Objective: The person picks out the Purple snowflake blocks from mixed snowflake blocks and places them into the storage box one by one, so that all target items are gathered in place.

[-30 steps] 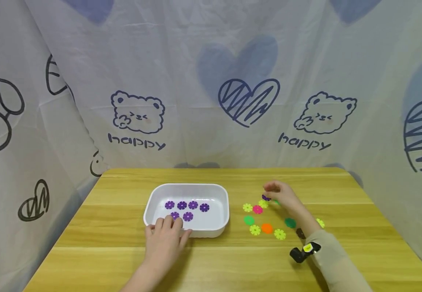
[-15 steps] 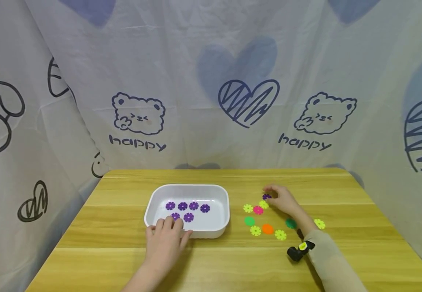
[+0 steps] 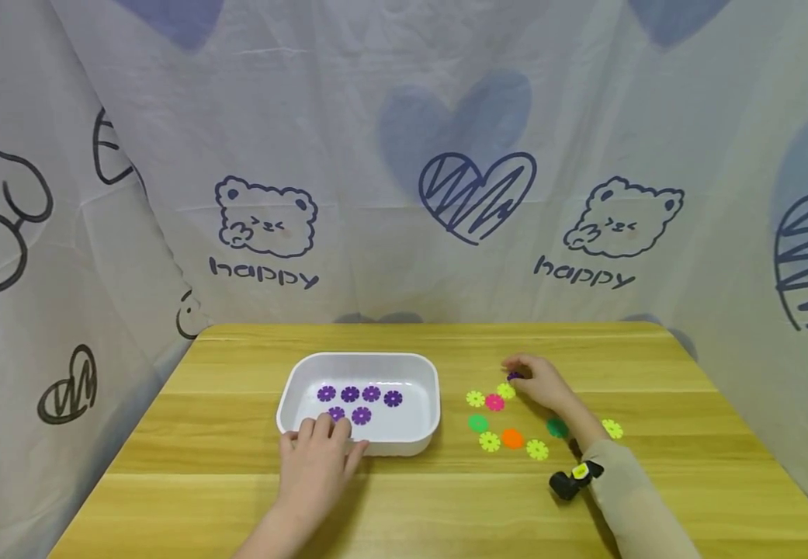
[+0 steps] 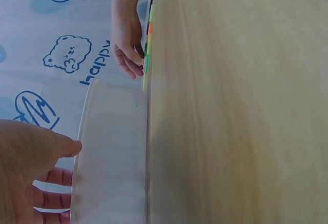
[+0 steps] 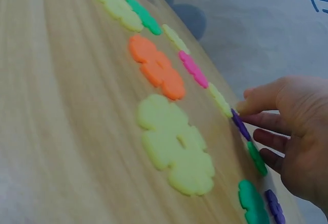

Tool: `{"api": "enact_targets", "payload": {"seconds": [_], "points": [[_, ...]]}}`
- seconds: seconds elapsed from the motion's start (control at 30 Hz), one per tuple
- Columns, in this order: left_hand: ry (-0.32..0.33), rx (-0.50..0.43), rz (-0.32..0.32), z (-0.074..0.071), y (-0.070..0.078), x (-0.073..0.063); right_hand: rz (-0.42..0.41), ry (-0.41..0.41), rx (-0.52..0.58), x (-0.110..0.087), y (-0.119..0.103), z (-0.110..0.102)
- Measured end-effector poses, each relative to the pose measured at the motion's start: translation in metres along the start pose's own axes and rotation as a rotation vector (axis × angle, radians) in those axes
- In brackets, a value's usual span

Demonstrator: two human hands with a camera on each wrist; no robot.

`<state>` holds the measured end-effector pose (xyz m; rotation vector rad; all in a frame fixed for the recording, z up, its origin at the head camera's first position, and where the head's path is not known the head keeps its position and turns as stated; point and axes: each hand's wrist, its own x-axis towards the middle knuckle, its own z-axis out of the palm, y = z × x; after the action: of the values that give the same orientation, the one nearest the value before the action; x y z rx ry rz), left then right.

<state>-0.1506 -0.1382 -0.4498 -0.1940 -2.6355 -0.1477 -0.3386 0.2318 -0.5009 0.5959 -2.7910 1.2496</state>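
Observation:
My left hand [image 3: 316,462] grips the near rim of a white plastic tray [image 3: 400,448], thumb outside and fingers over the edge. Several purple snowflake discs [image 3: 362,415] lie flat inside. To the tray's right, my right hand [image 3: 546,383] reaches over the scattered discs. Its thumb and forefinger pinch another purple snowflake disc [image 5: 240,125] at the table surface, between a yellow disc [image 5: 220,100] and a green disc [image 5: 257,158]. The fingers partly cover the purple disc in the head view.
Around the right hand lie a pink disc [image 3: 494,402], an orange disc [image 3: 512,439], a dark green disc [image 3: 556,428] and several yellow ones. Another purple disc [image 5: 275,207] lies below the hand in the right wrist view. A printed curtain [image 3: 376,256] hangs behind the wooden table [image 3: 236,349].
The right hand has drawn slightly down and back, and its fingers have closed in on the purple disc, which has shifted a little right. The left hand and tray have stayed in place.

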Motion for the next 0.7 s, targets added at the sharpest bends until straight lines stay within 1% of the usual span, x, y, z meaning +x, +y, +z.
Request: {"api": "enact_targets", "payload": {"seconds": [0.13,0.3,0.53,0.7], "points": [[0.005,0.003,0.001,0.0000,-0.0003,-0.0004,0.031,-0.027,0.000,-0.0008,0.0010,-0.0031],[0.013,-0.001,0.002,-0.0008,-0.0005,-0.0003,0.031,-0.045,-0.013,-0.0014,0.0009,-0.0058],[0.014,0.008,0.008,-0.0004,-0.0010,-0.0005,-0.006,0.004,-0.060,-0.0012,0.0008,-0.0047],[0.006,0.003,0.007,0.0000,-0.0007,-0.0003,-0.003,0.033,-0.080,-0.0002,0.0010,-0.0041]]}}
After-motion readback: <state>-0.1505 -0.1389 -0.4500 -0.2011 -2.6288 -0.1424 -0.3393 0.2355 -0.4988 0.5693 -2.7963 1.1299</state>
